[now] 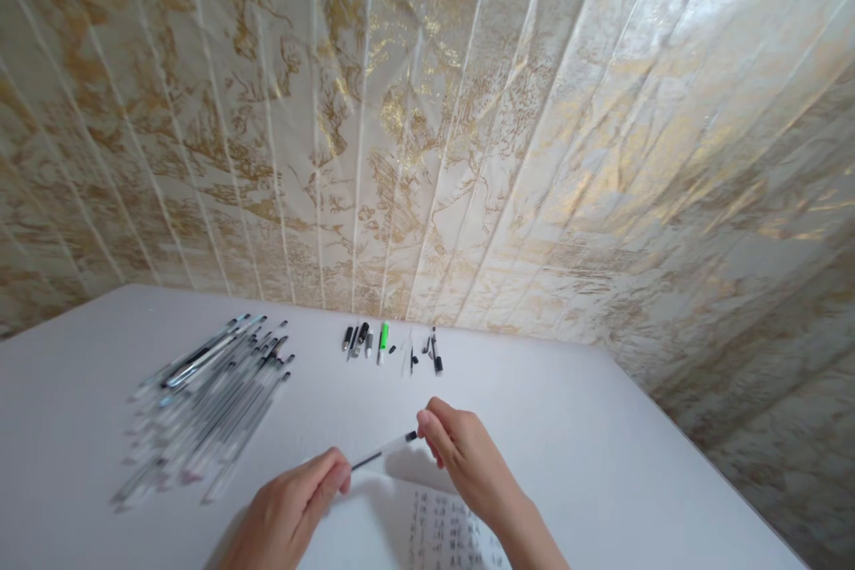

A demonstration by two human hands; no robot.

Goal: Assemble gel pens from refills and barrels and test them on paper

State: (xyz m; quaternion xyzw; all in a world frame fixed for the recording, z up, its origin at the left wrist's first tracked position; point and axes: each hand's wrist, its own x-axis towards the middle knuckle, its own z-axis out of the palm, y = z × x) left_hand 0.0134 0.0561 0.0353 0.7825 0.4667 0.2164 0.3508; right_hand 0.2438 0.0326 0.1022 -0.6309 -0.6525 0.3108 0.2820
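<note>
A slim clear pen (394, 445) with a dark refill and a black end piece slants between my hands above the white table. My left hand (300, 499) is closed round its lower left end, thumb and fingers pressed together. At the other end, by the black piece, my right hand (460, 445) is closed in a pinch; its fingertips partly hide what they grip. Below lies a sheet of paper (447, 525) with rows of handwriting, partly covered by my right forearm.
A large pile of pens (214, 401) lies to the left on the white table (548, 427). Along the back are a green-capped pen (383, 337), a black cap (363, 332) and several small pen parts (436, 356). A gold-patterned curtain (401, 151) hangs behind the table.
</note>
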